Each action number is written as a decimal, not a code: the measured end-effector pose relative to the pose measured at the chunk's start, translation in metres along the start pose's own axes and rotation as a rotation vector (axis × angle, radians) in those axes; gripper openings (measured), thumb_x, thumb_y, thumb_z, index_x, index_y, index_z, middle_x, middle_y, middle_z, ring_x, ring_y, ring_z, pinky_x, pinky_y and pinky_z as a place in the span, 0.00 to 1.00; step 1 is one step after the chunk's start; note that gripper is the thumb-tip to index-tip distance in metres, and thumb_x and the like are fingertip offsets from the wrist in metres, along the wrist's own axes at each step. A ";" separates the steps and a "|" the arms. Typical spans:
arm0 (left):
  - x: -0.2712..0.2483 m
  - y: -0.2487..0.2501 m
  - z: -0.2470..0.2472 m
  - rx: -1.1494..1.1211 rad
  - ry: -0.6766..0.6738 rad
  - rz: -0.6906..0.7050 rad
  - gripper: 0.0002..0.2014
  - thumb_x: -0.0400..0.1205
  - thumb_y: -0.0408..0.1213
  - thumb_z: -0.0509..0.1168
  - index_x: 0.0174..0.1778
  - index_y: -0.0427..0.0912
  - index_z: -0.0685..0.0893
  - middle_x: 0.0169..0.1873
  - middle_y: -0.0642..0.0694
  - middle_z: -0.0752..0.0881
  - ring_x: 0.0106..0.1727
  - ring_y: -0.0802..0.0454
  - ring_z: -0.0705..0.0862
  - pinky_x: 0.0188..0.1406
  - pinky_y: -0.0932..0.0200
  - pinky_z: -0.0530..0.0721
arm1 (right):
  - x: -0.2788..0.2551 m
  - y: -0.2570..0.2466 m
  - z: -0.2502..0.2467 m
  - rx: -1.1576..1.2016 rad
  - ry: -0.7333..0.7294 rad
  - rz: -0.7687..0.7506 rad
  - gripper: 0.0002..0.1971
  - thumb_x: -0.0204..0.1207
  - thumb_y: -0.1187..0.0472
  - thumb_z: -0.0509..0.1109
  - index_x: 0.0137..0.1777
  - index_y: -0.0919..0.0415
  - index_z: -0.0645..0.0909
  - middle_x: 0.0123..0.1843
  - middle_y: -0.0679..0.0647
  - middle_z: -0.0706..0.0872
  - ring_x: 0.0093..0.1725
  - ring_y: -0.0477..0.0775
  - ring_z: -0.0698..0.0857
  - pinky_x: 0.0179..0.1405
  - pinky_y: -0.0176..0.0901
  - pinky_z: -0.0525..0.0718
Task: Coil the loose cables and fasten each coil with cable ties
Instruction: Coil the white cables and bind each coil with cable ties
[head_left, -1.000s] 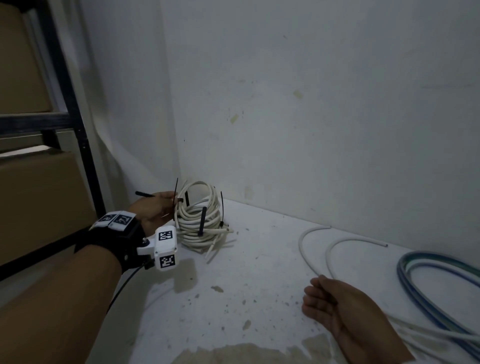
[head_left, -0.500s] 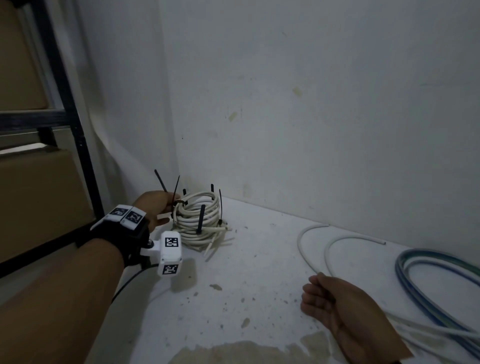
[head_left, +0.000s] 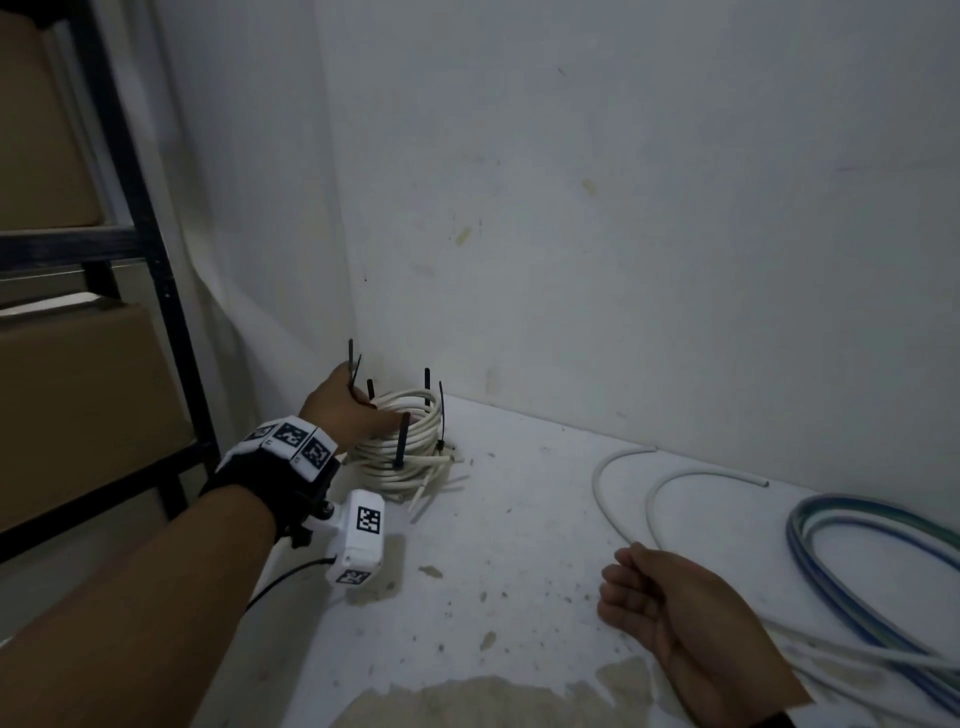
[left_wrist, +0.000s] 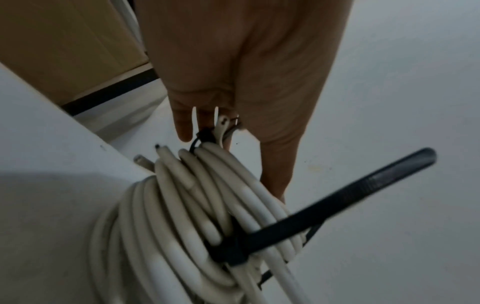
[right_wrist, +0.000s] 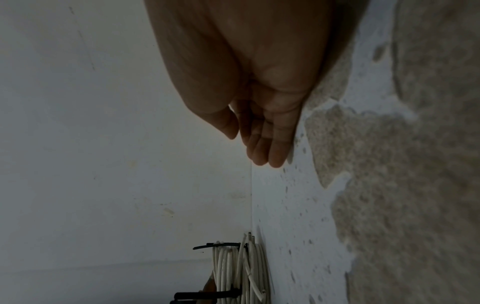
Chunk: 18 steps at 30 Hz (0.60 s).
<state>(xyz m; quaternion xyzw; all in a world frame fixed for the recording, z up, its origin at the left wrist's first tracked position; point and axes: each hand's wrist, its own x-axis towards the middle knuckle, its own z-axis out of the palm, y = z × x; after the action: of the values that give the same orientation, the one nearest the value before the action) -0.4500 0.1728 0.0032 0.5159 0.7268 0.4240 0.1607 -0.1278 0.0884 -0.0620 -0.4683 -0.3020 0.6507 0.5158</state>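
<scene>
Coil of off-white round cable (head_left: 410, 447), bound by several black plastic cable ties (left_wrist: 322, 207), is now sitting lower and closer into the corner of the speckled white surface (head_left: 519, 519) than a second ago, when the left hand (head_left: 343, 415) was holding it up off that surface. That hand is still reaching over the coil's near side; the left wrist view shows its fingers (left_wrist: 275, 164) running straight down along the windings beside a tie head, so it is touching rather than clasping. I judge this coil is being set aside as finished, its tie tails still sticking up untrimmed.

Meanwhile the right hand (head_left: 670, 608) is resting loosely curled, palm up, holding nothing, hardly moved. Next to it a loose white cable (head_left: 649, 478) and a blue-and-green hose-like loop (head_left: 831, 519) are lying uncoiled, so more work is waiting.

Brown cardboard boxes (head_left: 78, 405) are sitting on the black metal shelving (head_left: 150, 218) at left; their contents cannot be seen.
</scene>
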 end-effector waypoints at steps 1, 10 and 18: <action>-0.001 0.002 -0.001 0.028 -0.022 0.015 0.51 0.54 0.54 0.81 0.72 0.46 0.69 0.47 0.45 0.82 0.52 0.45 0.83 0.55 0.52 0.81 | 0.000 0.000 0.000 0.002 -0.003 -0.002 0.10 0.82 0.68 0.61 0.42 0.72 0.78 0.26 0.62 0.84 0.26 0.57 0.82 0.22 0.44 0.87; 0.006 -0.004 -0.003 -0.050 0.030 -0.076 0.46 0.69 0.49 0.79 0.78 0.42 0.62 0.61 0.38 0.82 0.59 0.41 0.82 0.58 0.49 0.81 | -0.003 -0.002 0.001 0.000 -0.007 -0.003 0.09 0.81 0.69 0.62 0.41 0.72 0.78 0.28 0.63 0.83 0.30 0.60 0.80 0.21 0.44 0.87; -0.009 -0.010 -0.008 -0.261 0.208 -0.202 0.33 0.80 0.41 0.67 0.79 0.39 0.63 0.70 0.39 0.74 0.70 0.41 0.74 0.71 0.48 0.71 | -0.003 -0.002 -0.001 -0.014 -0.008 -0.003 0.09 0.81 0.68 0.62 0.42 0.73 0.78 0.31 0.64 0.83 0.31 0.60 0.81 0.26 0.46 0.87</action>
<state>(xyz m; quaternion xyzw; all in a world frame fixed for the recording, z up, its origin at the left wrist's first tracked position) -0.4576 0.1605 -0.0013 0.3685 0.7266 0.5472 0.1920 -0.1261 0.0860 -0.0597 -0.4691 -0.3093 0.6495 0.5123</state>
